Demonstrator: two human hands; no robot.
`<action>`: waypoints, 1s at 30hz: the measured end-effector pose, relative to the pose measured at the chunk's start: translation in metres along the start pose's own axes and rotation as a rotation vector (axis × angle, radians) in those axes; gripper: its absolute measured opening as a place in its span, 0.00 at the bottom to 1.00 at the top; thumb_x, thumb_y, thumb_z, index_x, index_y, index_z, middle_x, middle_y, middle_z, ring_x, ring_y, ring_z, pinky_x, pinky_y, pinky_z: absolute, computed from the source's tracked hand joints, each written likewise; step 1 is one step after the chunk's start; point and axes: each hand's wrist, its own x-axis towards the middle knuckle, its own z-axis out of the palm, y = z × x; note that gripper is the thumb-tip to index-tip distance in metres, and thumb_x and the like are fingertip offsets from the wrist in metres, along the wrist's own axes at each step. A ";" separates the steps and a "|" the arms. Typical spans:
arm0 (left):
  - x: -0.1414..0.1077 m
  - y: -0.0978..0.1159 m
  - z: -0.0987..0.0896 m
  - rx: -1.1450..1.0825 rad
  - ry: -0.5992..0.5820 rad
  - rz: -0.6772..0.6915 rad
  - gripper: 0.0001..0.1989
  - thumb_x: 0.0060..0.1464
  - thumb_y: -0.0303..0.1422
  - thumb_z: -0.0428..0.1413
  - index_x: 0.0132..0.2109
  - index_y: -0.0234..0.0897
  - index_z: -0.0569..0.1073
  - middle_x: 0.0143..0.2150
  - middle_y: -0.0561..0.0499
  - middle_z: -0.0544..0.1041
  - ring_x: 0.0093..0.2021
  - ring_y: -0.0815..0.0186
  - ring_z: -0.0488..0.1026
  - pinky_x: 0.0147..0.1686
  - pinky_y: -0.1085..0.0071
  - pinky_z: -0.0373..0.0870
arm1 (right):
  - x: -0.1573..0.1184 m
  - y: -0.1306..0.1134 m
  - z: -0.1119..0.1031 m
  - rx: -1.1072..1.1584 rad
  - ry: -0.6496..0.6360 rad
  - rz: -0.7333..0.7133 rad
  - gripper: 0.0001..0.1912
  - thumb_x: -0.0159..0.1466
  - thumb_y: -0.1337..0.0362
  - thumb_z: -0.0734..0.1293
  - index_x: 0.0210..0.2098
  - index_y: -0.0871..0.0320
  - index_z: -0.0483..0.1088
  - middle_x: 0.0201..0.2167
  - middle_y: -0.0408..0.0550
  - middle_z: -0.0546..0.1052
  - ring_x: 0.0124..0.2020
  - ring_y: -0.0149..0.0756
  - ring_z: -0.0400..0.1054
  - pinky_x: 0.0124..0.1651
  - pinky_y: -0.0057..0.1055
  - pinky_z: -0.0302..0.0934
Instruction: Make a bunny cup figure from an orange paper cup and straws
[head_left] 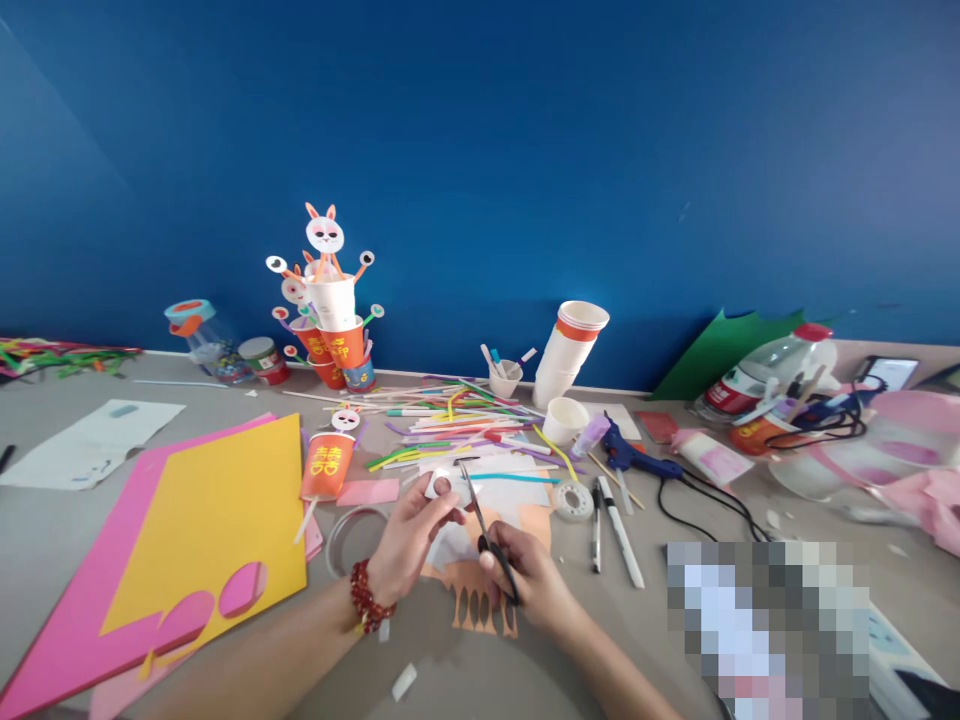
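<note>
My left hand (412, 530), with a red bead bracelet at the wrist, pinches a small piece of white paper (442, 484). My right hand (521, 575) is closed round the black handles of a pair of scissors (480, 515). The scissor blades point up and left, right beside the white paper. Under both hands lies peach-coloured paper (487, 600) with several cut-out holes, and white sheets lie behind it. A roll of tape (573, 500) rests to the right of the scissors.
Yellow card (225, 510) on pink card lies left, near a red cup (328, 465) with a rabbit face. Coloured sticks (450, 430) spread behind the hands. Stacked rabbit cups (332, 305) and white cups (562, 350) stand by the wall. A blue glue gun (645, 460) and two pens (621, 535) lie right.
</note>
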 end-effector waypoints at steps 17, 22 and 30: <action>0.002 -0.001 -0.004 0.027 -0.002 0.017 0.12 0.53 0.34 0.64 0.34 0.38 0.67 0.34 0.56 0.71 0.32 0.71 0.74 0.36 0.74 0.67 | 0.000 0.003 -0.002 0.042 -0.020 -0.011 0.28 0.58 0.37 0.66 0.26 0.54 0.56 0.13 0.33 0.61 0.13 0.26 0.57 0.18 0.23 0.49; 0.003 0.000 -0.004 0.006 0.019 0.035 0.10 0.52 0.34 0.64 0.35 0.38 0.69 0.34 0.57 0.68 0.31 0.71 0.73 0.37 0.74 0.69 | 0.000 0.004 -0.001 0.042 -0.016 -0.026 0.28 0.58 0.38 0.67 0.25 0.54 0.55 0.13 0.34 0.62 0.13 0.25 0.56 0.18 0.23 0.49; 0.001 0.001 -0.004 0.032 -0.007 0.056 0.09 0.53 0.34 0.63 0.34 0.38 0.69 0.33 0.55 0.69 0.32 0.70 0.72 0.38 0.72 0.70 | -0.001 0.004 -0.002 0.071 -0.084 -0.003 0.28 0.57 0.38 0.68 0.28 0.55 0.57 0.16 0.40 0.70 0.16 0.29 0.63 0.20 0.23 0.52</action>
